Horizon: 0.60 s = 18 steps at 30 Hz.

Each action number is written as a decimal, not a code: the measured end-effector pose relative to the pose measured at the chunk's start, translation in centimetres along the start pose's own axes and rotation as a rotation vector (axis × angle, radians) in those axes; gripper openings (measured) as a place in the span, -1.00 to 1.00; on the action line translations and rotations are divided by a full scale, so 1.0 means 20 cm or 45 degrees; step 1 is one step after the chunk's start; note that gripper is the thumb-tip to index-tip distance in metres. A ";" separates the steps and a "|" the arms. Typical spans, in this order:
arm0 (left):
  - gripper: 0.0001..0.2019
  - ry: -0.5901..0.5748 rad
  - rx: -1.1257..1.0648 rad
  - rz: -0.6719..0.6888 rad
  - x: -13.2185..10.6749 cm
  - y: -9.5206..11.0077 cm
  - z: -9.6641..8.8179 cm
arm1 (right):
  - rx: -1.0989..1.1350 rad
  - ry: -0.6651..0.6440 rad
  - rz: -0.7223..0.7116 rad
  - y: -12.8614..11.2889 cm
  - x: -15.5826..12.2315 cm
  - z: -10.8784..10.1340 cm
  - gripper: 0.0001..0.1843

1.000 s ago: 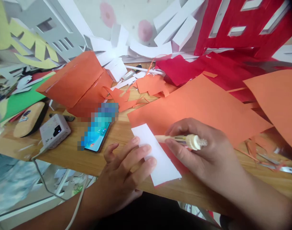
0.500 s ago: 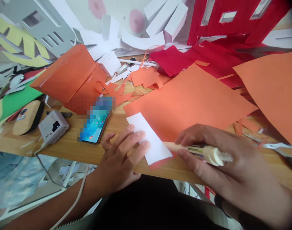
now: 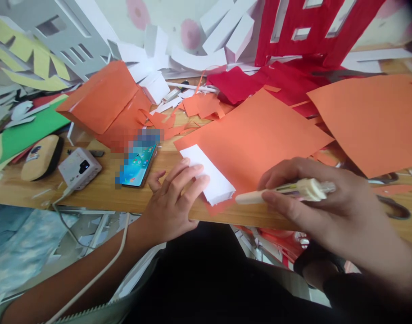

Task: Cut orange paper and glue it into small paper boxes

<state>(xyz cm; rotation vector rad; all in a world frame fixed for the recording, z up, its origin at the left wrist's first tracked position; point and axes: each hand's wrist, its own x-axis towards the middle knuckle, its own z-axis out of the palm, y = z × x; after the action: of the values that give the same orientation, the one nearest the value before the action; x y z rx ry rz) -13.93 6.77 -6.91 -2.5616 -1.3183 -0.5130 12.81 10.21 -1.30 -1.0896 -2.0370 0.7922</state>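
Observation:
My left hand (image 3: pixel 178 193) lies with its fingers spread on a small white folded paper piece (image 3: pixel 210 173), pressing its left side. The piece rests over the near corner of a large orange sheet (image 3: pixel 256 135); a layered edge shows at its lower right end. In my right hand (image 3: pixel 314 198) is a cream-coloured pen (image 3: pixel 287 192), gripped between thumb and fingers. Its cream tip end points left, just apart from the white piece, and the clear end sticks out to the right.
A phone (image 3: pixel 140 164) with a lit screen lies left of my hands. Beyond it stand a power bank (image 3: pixel 79 168) with a cable, a tan case (image 3: pixel 42 157) and an orange box (image 3: pixel 101 99). Another orange sheet (image 3: pixel 371 121), scissors (image 3: pixel 393 207) and red card pieces (image 3: pixel 236 85) lie right and behind.
The pen has drawn away to the right from the white piece's edge, where its tip end was touching or very near. The white piece's layered end now shows. My left hand stays on it.

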 end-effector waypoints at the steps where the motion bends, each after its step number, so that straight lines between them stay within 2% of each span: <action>1: -0.28 0.001 -0.002 0.001 0.00 0.00 0.00 | -0.007 0.042 0.006 0.00 -0.02 0.00 -0.91; 4: -0.26 -0.015 -0.005 0.007 0.00 0.00 0.00 | -0.014 0.107 -0.025 -0.01 -0.07 0.02 -0.93; 8: -0.26 -0.015 -0.010 -0.001 0.00 0.00 0.00 | 0.052 0.147 -0.152 -0.03 -0.12 0.10 -0.94; 13: -0.27 -0.009 -0.021 -0.010 -0.01 0.00 0.02 | 0.125 0.108 -0.276 -0.08 -0.13 0.21 -0.86; 18: -0.24 -0.037 -0.030 -0.028 -0.01 0.01 0.01 | 0.118 0.081 -0.272 -0.10 -0.13 0.23 -0.85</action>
<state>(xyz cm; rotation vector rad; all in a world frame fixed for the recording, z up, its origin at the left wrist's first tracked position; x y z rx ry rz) -13.84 6.54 -7.16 -2.5855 -1.3601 -0.4995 9.33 6.09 -3.17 -0.8195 -2.0021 0.7247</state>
